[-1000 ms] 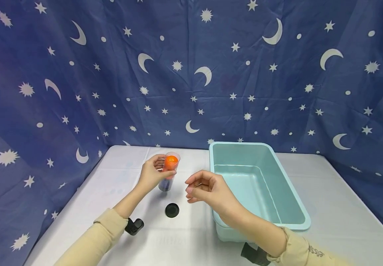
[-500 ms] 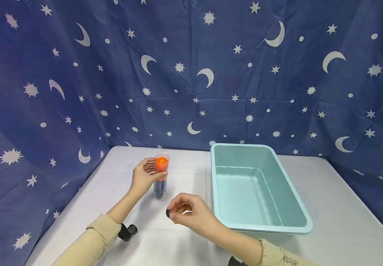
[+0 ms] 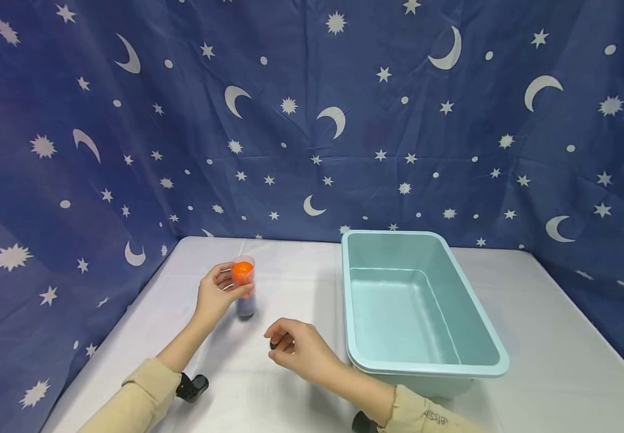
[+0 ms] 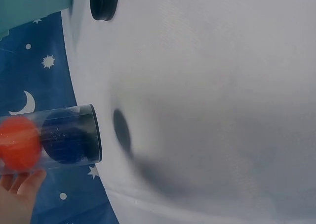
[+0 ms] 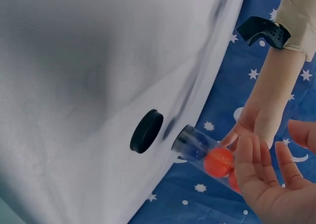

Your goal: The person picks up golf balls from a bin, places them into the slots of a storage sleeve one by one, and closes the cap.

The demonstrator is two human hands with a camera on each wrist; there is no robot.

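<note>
In the head view my left hand (image 3: 215, 294) grips a clear plastic tube (image 3: 245, 304) between thumb and fingers, above the table's left half. An orange ball (image 3: 242, 272) shows near its top; the right wrist view shows a second orange ball (image 5: 234, 180) and a dark blue ball (image 5: 196, 144) inside. My right hand (image 3: 303, 352) hovers with bent fingers, the thumb apart from them. Behind those fingers lies a round black lid (image 3: 274, 345), mostly hidden in the head view. Seen from the right wrist, the lid (image 5: 146, 131) sits on the white cloth, apart from the fingertips.
A pale blue-green plastic tub (image 3: 351, 313) stands right of my right hand, its near wall close to my forearm. The white-covered table (image 3: 290, 397) ends at a blue curtain (image 3: 268, 132) with moons and stars. Black wrist mounts (image 3: 192, 388) stick out below both sleeves.
The left hand has moved left and slightly nearer with the tube. The right hand has come down and left over the lid, which was in plain sight earlier.
</note>
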